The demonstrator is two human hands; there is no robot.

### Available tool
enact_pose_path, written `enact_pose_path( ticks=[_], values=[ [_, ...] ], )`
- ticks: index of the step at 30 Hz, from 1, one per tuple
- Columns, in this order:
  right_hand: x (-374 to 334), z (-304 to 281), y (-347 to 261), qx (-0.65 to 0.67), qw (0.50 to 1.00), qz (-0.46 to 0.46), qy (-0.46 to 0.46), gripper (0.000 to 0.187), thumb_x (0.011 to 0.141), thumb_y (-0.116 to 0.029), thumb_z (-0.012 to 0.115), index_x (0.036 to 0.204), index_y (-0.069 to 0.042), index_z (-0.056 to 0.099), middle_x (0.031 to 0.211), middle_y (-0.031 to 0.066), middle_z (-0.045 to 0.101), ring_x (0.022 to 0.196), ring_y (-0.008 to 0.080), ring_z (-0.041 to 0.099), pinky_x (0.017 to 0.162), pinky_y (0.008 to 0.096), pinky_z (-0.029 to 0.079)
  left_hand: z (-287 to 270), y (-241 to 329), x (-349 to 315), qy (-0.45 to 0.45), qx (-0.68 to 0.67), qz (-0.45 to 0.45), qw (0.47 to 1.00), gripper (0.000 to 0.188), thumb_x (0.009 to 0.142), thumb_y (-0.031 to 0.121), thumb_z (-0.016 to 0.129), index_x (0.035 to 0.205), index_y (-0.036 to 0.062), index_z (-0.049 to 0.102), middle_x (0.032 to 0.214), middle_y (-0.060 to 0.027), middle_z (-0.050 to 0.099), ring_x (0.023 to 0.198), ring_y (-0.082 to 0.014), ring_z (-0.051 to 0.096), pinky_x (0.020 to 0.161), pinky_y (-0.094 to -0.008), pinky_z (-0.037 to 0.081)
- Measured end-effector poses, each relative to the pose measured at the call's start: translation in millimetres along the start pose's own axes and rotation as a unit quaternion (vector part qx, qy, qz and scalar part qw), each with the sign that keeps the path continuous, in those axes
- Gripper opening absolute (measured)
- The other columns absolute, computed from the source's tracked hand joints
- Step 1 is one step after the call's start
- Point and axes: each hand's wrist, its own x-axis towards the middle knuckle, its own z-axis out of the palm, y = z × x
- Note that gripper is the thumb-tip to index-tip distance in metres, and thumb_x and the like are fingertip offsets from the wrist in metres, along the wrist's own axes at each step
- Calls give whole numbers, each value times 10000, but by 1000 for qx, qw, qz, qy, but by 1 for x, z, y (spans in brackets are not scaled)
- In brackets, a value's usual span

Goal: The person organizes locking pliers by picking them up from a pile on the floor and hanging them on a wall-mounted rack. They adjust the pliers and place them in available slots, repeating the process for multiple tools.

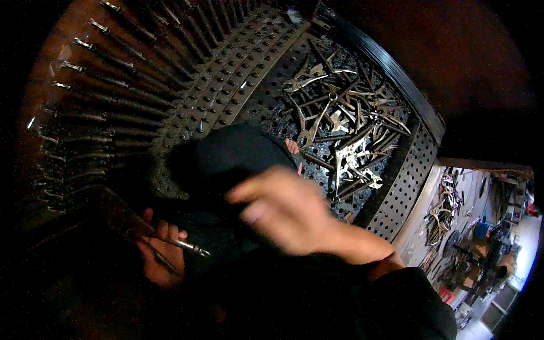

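My left hand (164,252), low at the left, has its fingers wrapped around a slim metal hand tool (194,247) with a bright, jaw-like tip. Most of the tool lies in shadow, so its exact kind does not show. My right hand (289,215) is in the middle, smeared by motion, its fingers indistinct. It appears in front of a dark rounded form (238,150), perhaps clothing. Beyond it a heap of loose metal tools (351,153), plier- and wrench-like, lies on a dark perforated surface, some bright, others dull.
Along the left, a row of long tools (102,116) with shiny ends fans out beside a studded metal panel (221,85). A perforated metal strip (405,184) borders the heap at right. Beyond it lie another tool pile (445,209) and workshop clutter (481,249).
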Motion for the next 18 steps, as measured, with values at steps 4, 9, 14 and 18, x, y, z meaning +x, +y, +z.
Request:
enact_pose_path(
  ticks=[4,9,14,18],
  values=[
    [-22,-55,177,69,933,255,244,239,1019,-212,594,1069,7,677,948,87,700,777,133,619,719,297,507,25,7,30,20,33,-46,998,666,1023,443,494,1519,62,263,1064,-104,478,972,-248,463,940,-473,394],
    [-135,-77,375,27,865,452,217,234,995,-222,630,1081,-11,684,890,51,698,788,149,635,708,286,500,-28,16,64,-68,80,-113,988,632,1026,445,492,1465,22,330,1159,-138,516,1087,-302,500,996,-523,403],
    [-75,-108,441,171,809,481,292,205,948,-187,624,1030,-21,712,868,50,682,720,162,623,630,298,498,-32,13,87,71,201,-159,964,533,1039,418,493,1376,8,436,1101,-142,593,997,-279,571,904,-503,467],
    [-2,-137,530,136,736,528,401,324,889,-300,719,988,9,713,858,98,695,784,234,674,669,356,525,-20,11,110,97,285,-210,930,534,1040,412,494,1385,9,428,1098,-139,596,996,-276,575,905,-500,471]
  ],
)
